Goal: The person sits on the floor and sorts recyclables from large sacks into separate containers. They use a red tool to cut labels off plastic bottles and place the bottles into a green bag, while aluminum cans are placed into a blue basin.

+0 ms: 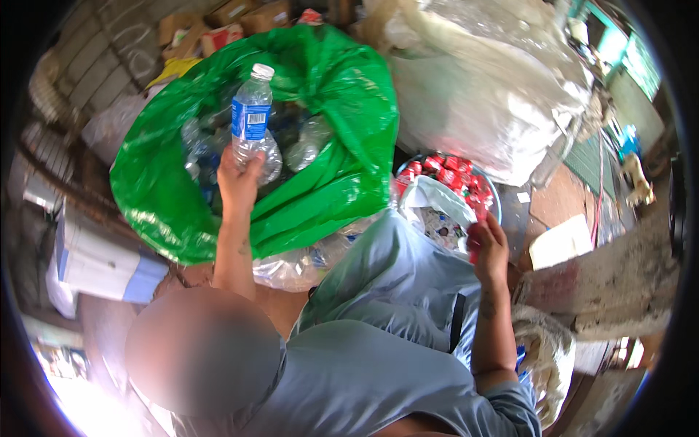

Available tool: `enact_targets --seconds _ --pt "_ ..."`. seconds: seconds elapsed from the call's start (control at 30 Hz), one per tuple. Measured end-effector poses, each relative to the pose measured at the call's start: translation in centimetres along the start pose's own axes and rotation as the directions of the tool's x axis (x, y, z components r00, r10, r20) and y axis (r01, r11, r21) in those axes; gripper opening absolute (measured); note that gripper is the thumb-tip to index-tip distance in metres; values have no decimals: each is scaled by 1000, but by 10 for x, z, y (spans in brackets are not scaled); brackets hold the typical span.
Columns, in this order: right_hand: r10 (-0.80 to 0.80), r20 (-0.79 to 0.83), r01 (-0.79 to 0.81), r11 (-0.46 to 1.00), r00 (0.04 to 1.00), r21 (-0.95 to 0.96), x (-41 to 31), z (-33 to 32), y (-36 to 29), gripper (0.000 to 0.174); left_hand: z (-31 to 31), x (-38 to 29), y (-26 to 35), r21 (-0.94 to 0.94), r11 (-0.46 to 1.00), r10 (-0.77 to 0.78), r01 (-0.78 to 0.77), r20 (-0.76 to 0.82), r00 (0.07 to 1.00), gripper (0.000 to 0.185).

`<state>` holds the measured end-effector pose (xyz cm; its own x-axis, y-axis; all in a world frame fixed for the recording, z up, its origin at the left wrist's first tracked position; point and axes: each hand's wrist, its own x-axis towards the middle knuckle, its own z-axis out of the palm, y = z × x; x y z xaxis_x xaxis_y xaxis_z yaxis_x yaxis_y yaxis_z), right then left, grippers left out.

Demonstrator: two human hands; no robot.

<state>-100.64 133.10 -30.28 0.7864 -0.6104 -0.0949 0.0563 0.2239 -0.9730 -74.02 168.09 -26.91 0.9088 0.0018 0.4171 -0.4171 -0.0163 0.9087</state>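
Observation:
My left hand [240, 175] grips a clear plastic bottle [254, 109] near its base and holds it upright. The bottle has a white cap and a blue label bearing a barcode. Behind it gapes a large green plastic bag [349, 109] with several clear plastic bottles [311, 143] inside. My right hand [491, 246] is closed around a slim red object [474, 243], too blurred to name. Close to that hand is an open whitish bag [423, 191] with small mixed pieces in it. Beyond it, a light blue basin [496, 199] holds crumpled red wrappers or labels [450, 172].
A huge translucent white sack [464, 104] bulges at the back right. Cardboard boxes [265, 17] lie behind the green bag by a block wall [90, 60]. A concrete ledge [606, 284] stands at right. Clear bagged plastic [295, 267] sits below the green bag. A small animal [638, 180] is at far right.

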Motion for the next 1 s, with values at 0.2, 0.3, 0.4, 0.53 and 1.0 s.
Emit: enact_targets --seconds 0.2,0.3,0.4,0.53,1.0 --pt "-172 298 195 979 939 -49 -28 76 -44 41 155 -69 47 -253 967 40 34 279 960 42" --pt "-385 219 413 906 896 -94 -19 86 -59 38 197 -92 48 -199 974 172 -106 356 918 46" --pt "-400 197 428 895 895 -124 -14 80 -69 38 208 -106 50 -152 974 218 -170 393 893 52" --pt "-398 166 428 870 902 -243 -23 67 -52 39 219 -109 50 -168 959 273 -228 334 902 51" --pt "-486 -142 418 842 862 -339 -21 4 -80 44 235 -173 49 -284 939 95 193 755 648 41"
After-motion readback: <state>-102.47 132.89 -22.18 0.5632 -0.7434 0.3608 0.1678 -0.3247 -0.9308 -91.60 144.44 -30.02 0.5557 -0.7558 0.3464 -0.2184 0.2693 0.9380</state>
